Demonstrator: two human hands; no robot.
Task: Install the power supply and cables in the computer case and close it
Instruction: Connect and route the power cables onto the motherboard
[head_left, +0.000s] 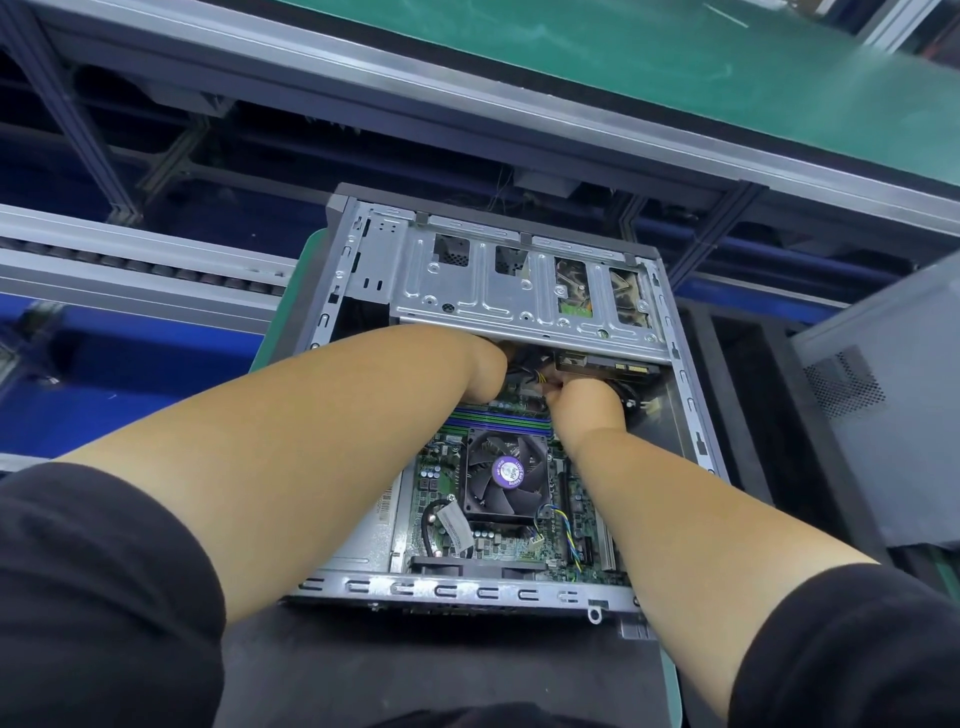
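**Head view: cabling beneath the drive cage**

Both hands reach into the open computer case (691, 415), under the stamped-steel drive cage (519, 296). The right hand (589, 402) pinches the pliant black-and-yellow cables (525, 378). The left hand (480, 364) hides its fingers, so its grip cannot be told. Advisable: align the plug by feel, press squarely, and keep slack off the bladed fan (506, 475). The perforated side panel (883, 415) stands apart.
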